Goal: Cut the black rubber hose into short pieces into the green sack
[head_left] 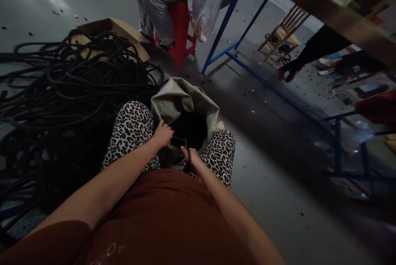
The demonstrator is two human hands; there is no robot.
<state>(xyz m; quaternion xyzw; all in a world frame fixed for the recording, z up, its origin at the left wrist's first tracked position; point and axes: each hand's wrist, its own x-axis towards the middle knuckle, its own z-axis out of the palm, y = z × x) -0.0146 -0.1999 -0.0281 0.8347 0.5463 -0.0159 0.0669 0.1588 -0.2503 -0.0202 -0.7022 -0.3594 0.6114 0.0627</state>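
Note:
An open green-grey sack (201,100) stands between my knees, its inside dark. My left hand (163,134) is at the sack's left edge with its fingers curled; what it holds, if anything, is too dark to make out. Close by on the right, my right hand (191,158) is closed on dark-handled scissors (189,160), whose tip points up over the sack's opening. A large tangle of black hoses or cables (71,79) lies to the left of my leg.
Beyond the tangle is an open cardboard box (128,34). A person sits on a red stool (180,30) ahead. A table with blue legs (222,22) runs along the right, with a wooden chair (283,38) behind it. Small black bits dot the floor.

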